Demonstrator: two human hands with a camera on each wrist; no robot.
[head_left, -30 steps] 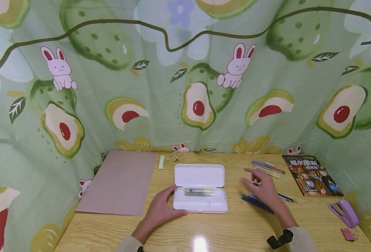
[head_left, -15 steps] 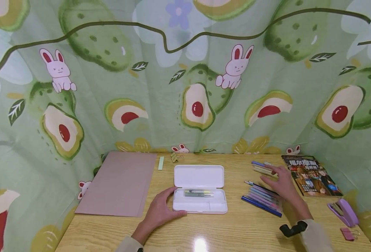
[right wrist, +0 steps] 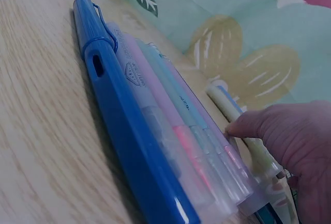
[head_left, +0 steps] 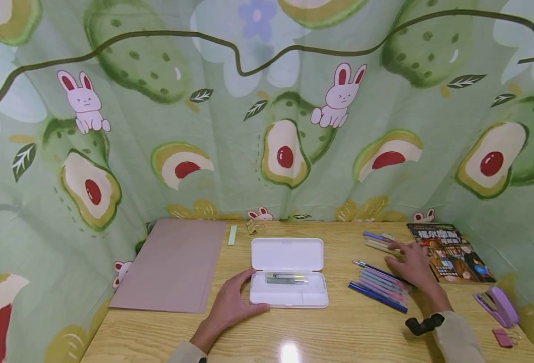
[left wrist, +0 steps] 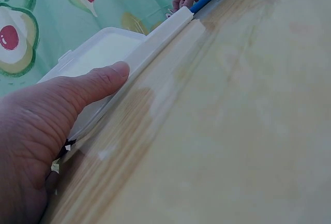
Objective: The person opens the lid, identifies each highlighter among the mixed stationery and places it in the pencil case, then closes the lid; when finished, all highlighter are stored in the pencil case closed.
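Note:
A white pencil case (head_left: 267,301) lies with its lid up, holding a clear pack with yellow and grey parts (head_left: 287,278) in its rear section. My left hand (head_left: 230,297) grips the case's left end, thumb along the front wall, fingers at the back left corner. My right hand (head_left: 414,264) is over the right end of the rear pens (head_left: 377,244), thumb and index finger apart around a pale yellow highlighter (right wrist: 223,103). Closer to me lies a row of pastel pens (head_left: 382,285), with a blue fountain pen (head_left: 377,297) in front and a dark pencil (head_left: 371,267) behind.
A grey-brown folder (head_left: 167,267) lies at left, near a pale green strip (head_left: 232,235) and a gold binder clip (head_left: 252,227). At right are a comic-style book (head_left: 450,252), a purple stapler (head_left: 498,306) and a pink binder clip (head_left: 502,338). A patterned curtain (head_left: 230,126) hangs behind the table.
My right hand has moved right and away from the row of pastel pens to the rear pens, uncovering the row. Over the last half second it shifts slightly right. My left hand stays put.

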